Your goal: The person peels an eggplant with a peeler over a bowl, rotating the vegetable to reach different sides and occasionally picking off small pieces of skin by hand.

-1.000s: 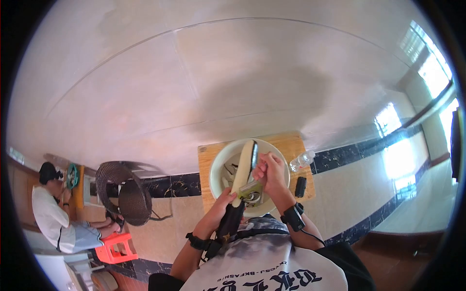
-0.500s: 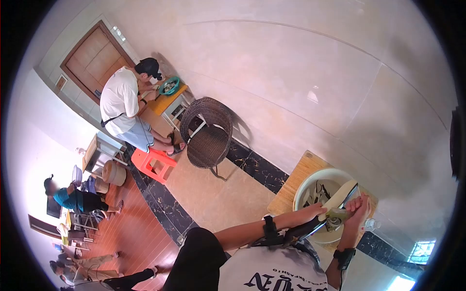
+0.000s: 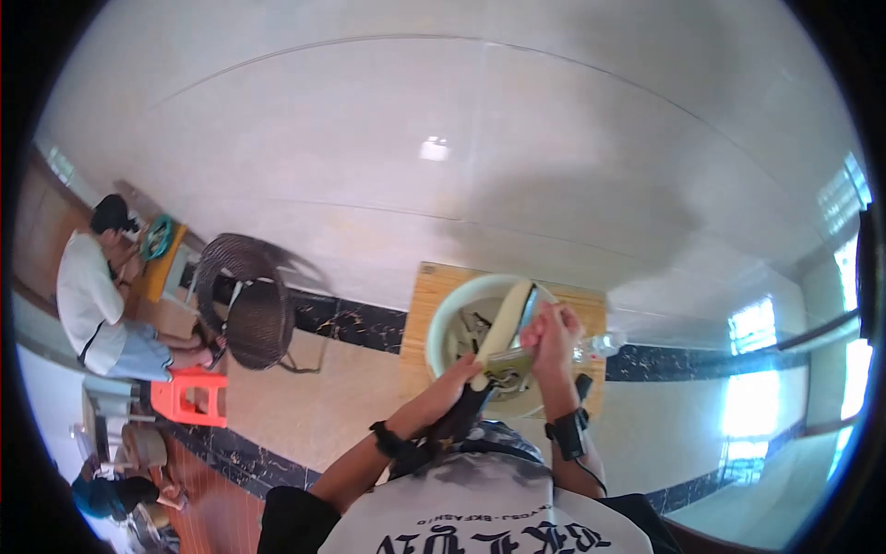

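My left hand (image 3: 454, 384) has its fingers closed at the lower end of a long cream-coloured thing (image 3: 501, 323) with a shiny bluish edge. My right hand (image 3: 555, 334) is curled in a fist beside that edge. A greenish, partly see-through piece (image 3: 510, 361) spans between the two hands, its right end inside the right fist. Its exact kind I cannot tell. Beneath lies a pale round basin (image 3: 441, 319) with dark, thin pieces (image 3: 472, 331) in it. Both hands are over the basin, which rests on a wooden table (image 3: 417, 319).
A clear plastic bottle (image 3: 604, 345) lies by the table's right side. To the left stand a brown wicker chair (image 3: 260, 323) and a red stool (image 3: 189, 397). A person (image 3: 97, 295) bends over a teal basin (image 3: 159, 235) on another table. The tiled wall (image 3: 369, 138) rises behind.
My view has swung to the right and levelled, so the basin and hands now sit near the middle. Both hands keep hold over the basin.
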`<state>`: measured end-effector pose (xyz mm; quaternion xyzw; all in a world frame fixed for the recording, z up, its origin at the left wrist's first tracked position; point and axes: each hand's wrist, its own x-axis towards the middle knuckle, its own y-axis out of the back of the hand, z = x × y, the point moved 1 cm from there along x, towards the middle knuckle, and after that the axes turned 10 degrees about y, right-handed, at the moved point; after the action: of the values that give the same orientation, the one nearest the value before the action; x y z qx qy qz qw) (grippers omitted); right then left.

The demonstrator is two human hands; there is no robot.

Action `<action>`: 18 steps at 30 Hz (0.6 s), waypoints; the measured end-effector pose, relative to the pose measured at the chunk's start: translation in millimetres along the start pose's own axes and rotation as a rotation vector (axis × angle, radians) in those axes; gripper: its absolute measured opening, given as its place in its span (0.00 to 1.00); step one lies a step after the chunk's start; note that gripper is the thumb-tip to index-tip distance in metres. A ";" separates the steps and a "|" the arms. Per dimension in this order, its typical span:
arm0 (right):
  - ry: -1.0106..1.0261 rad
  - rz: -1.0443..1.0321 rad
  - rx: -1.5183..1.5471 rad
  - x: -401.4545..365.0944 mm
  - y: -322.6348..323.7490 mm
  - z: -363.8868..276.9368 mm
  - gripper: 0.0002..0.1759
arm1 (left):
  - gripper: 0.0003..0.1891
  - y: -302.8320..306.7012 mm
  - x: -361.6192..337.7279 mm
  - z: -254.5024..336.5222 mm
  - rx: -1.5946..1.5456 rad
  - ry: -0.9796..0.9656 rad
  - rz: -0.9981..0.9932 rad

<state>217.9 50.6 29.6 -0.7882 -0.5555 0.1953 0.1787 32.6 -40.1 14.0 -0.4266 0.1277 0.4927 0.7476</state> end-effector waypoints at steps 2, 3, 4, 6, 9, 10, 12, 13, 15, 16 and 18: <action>-0.011 -0.025 -0.005 -0.8 -4.2 -5.6 0.15 | 0.21 2.1 8.6 -5.0 -0.010 -0.040 0.037; -0.016 -0.013 -0.004 0.1 -4.6 -6.0 0.15 | 0.21 2.0 6.4 -0.4 0.026 -0.014 0.034; -0.024 -0.002 -0.001 -0.9 -5.3 -7.9 0.15 | 0.21 -2.0 -1.5 7.2 0.061 0.012 0.034; -0.030 0.008 -0.002 -1.9 -6.4 -7.9 0.14 | 0.21 -1.5 -4.8 10.7 0.105 0.031 0.041; 0.001 0.024 -0.024 -1.9 -3.7 -9.4 0.15 | 0.21 -0.5 -1.7 6.7 0.124 0.015 0.040; 0.026 0.036 -0.037 -1.0 -2.7 -10.3 0.15 | 0.20 -2.7 -4.6 7.7 0.125 0.010 0.032; 0.063 0.062 -0.038 5.5 1.5 -12.1 0.16 | 0.18 -1.8 -2.4 3.0 0.136 -0.003 0.015; 0.074 0.076 -0.025 13.4 7.9 -11.1 0.16 | 0.17 3.2 3.5 -4.9 0.146 -0.010 0.007; 0.093 0.080 -0.021 25.1 18.5 -9.4 0.16 | 0.16 4.1 2.0 -6.5 0.159 0.011 -0.006; 0.087 0.074 -0.014 25.6 20.0 -8.3 0.16 | 0.16 -3.2 -6.4 1.3 0.159 0.036 -0.012; 0.082 0.060 -0.002 27.8 23.0 -9.1 0.16 | 0.16 -8.0 -9.1 5.4 0.160 0.057 -0.014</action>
<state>249.6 69.0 22.9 -0.8122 -0.5239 0.1677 0.1944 33.7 -42.9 26.9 -0.3803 0.1849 0.4634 0.7788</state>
